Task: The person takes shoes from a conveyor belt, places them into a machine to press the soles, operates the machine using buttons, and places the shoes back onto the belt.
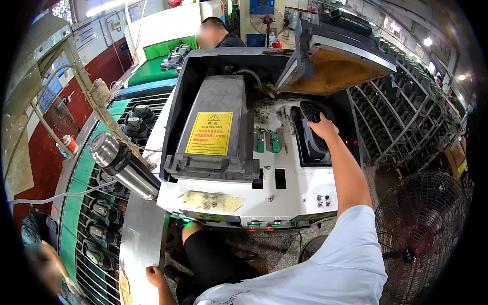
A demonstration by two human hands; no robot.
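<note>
A dark shoe (312, 133) lies lengthwise in a black-framed recess on the right side of a white machine top. My right hand (324, 128) reaches over it and touches its upper side, thumb and forefinger stretched apart. Above and behind that recess stands a raised lid (333, 68) with a brown inner face. Lower left, my left hand (155, 277) is closed by the metal ledge (140, 239), its fingers curled and nothing visible in them. A grey covered press block (211, 132) with a yellow warning label fills the machine's left half.
A steel thermos (124, 165) leans on the ledge. Left of it, a conveyor rack (71, 223) carries several dark shoes. A floor fan (422, 234) and racks of shoes (396, 112) stand to the right. One person (216, 33) is behind the machine, another (48, 259) at lower left.
</note>
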